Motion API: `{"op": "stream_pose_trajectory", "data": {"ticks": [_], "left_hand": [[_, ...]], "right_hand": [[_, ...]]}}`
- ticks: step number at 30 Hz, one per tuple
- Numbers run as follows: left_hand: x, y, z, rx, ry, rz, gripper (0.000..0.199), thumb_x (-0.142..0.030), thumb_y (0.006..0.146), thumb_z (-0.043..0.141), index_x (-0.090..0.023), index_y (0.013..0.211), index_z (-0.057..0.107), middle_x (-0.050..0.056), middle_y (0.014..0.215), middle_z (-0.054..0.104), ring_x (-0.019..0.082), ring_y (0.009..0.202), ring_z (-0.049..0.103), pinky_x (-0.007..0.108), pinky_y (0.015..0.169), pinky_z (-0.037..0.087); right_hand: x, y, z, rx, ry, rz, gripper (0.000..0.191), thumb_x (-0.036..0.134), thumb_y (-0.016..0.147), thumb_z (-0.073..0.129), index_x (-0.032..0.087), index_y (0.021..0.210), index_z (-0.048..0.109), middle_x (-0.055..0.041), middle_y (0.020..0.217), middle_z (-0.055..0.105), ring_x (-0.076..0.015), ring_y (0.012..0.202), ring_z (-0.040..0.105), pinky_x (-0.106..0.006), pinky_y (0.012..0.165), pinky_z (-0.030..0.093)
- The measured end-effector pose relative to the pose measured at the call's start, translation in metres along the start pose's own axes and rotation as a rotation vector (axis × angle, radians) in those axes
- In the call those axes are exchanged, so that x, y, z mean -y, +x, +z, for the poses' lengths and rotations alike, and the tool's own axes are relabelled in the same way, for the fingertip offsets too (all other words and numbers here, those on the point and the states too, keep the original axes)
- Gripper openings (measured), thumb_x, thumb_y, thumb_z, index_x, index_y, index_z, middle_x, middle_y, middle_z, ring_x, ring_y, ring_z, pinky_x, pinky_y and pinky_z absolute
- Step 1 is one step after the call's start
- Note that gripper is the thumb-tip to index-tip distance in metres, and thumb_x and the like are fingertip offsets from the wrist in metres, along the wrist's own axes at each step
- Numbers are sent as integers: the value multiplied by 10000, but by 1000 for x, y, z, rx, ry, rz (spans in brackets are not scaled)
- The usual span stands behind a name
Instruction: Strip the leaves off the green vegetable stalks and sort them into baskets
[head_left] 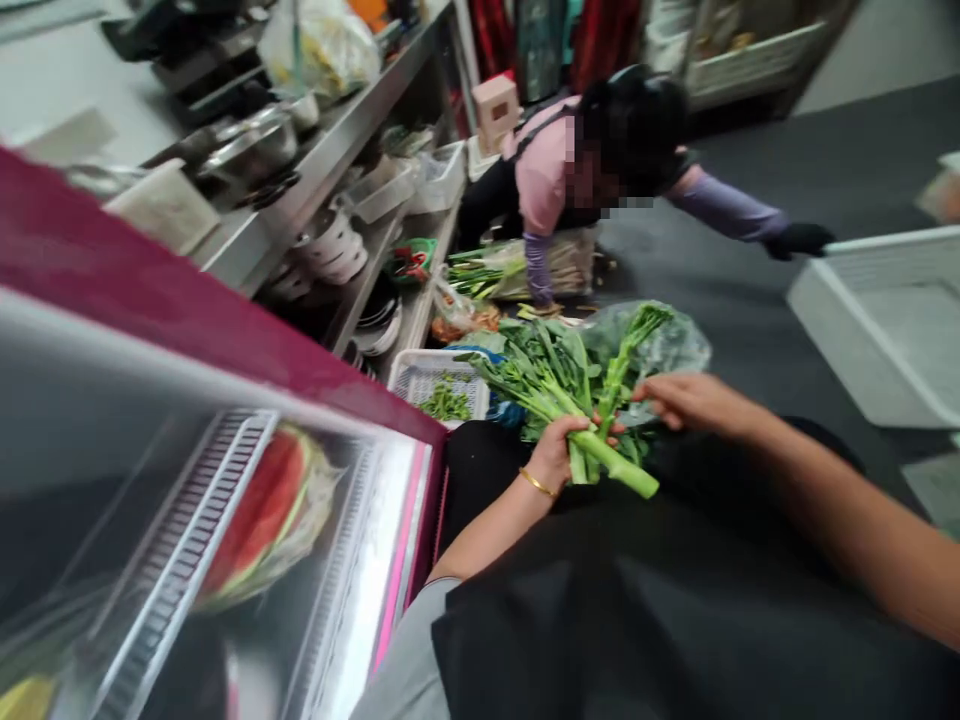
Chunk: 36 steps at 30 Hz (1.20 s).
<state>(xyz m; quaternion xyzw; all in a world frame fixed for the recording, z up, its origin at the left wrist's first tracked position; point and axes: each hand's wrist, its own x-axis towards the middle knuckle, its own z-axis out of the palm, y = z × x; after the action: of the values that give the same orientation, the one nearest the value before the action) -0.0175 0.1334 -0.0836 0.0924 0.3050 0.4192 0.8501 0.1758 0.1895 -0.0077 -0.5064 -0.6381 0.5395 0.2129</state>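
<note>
My left hand (553,452), with a gold bangle at the wrist, is wrapped round a thick green vegetable stalk (619,468). Leafy stems (555,375) fan out beyond that hand, up and to the left. Just right of an upright green stem (616,375) is my right hand (686,402), its fingers curled; whether they pinch anything is too blurred to tell. Behind the greens lies a clear plastic bag (686,340). A white basket (401,378) with small green pieces (448,400) in it stands left of the greens.
A crouching person in pink (544,170) reaches one gloved hand to a large white crate (862,350) at the right. Long green vegetables (502,272) lie by that person. Shelves with pans (251,150) line the left, above a display fridge (360,410) holding cut watermelon (259,500).
</note>
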Motion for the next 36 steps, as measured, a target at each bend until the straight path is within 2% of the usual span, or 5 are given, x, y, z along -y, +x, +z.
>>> {"op": "stream_pose_trajectory", "data": {"ticks": [9, 15, 20, 26, 36], "left_hand": [[25, 52, 77, 135, 371, -113, 260, -265, 540, 696, -124, 758, 680, 91, 865, 718, 209, 720, 671, 296, 667, 516], [59, 112, 92, 150, 559, -212, 286, -287, 553, 682, -116, 783, 680, 93, 731, 707, 209, 655, 660, 309, 632, 507], [-20, 92, 59, 0, 735, 225, 242, -252, 578, 714, -137, 787, 673, 30, 691, 680, 156, 601, 626, 278, 611, 493], [-86, 42, -11, -249, 701, 398, 359, -353, 633, 740, -145, 909, 643, 12, 657, 637, 143, 564, 608, 268, 569, 486], [-79, 47, -49, -323, 504, 322, 391, -475, 623, 712, -139, 812, 646, 37, 617, 633, 182, 539, 618, 287, 483, 483]], "right_hand": [[-90, -47, -48, -839, 738, -75, 247, 391, 621, 715, 195, 703, 588, 22, 630, 609, -104, 546, 566, -213, 484, 481], [-104, -58, -70, -592, 753, 27, 411, 481, 695, 694, 224, 970, 528, 9, 798, 636, -148, 647, 644, -303, 580, 556], [-118, -84, -99, -706, 571, -94, 432, 451, 718, 693, 218, 1061, 569, -36, 946, 652, -149, 740, 665, -283, 652, 557], [-152, -25, -115, -217, -125, 250, 317, 455, 813, 565, 186, 948, 666, -31, 685, 672, -175, 631, 652, -262, 571, 502], [-220, 97, 8, 197, -553, 538, 290, 350, 928, 515, 182, 1158, 570, -81, 1185, 571, -176, 986, 584, -381, 845, 513]]}}
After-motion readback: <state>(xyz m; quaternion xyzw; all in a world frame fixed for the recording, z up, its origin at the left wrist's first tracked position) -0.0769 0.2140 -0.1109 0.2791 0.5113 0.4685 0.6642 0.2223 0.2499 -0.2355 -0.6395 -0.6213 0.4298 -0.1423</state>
